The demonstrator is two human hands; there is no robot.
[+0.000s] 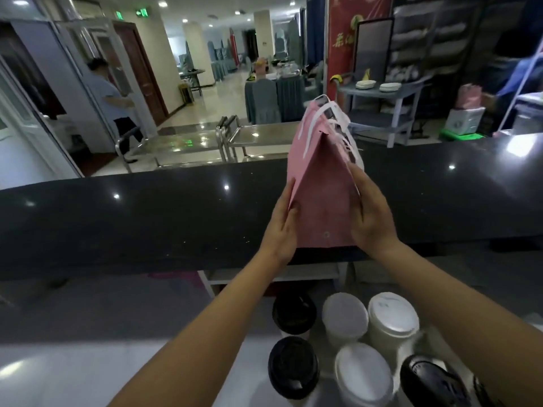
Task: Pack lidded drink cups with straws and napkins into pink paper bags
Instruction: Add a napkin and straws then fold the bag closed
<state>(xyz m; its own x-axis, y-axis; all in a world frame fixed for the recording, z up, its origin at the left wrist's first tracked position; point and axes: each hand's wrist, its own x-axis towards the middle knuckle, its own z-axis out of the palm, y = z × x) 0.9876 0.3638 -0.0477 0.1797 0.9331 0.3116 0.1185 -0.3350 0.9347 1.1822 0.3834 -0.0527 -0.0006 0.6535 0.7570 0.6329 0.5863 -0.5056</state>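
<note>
A tall pink paper bag with white handles (pixel 320 186) stands upright on the dark glossy bench (pixel 147 218). The left hand (pixel 280 227) and right hand (pixel 371 218) flank the bag, their fingers straight and pressed flat against its sides, gripping nothing, probably to steady it. Black- and white-lidded paper cups (pixel 343 318) wait below the bag.

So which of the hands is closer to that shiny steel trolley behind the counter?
Left. The left hand presses the side of the pink bag toward the steel trolley; the right hand presses the opposite side, farther away.
</note>
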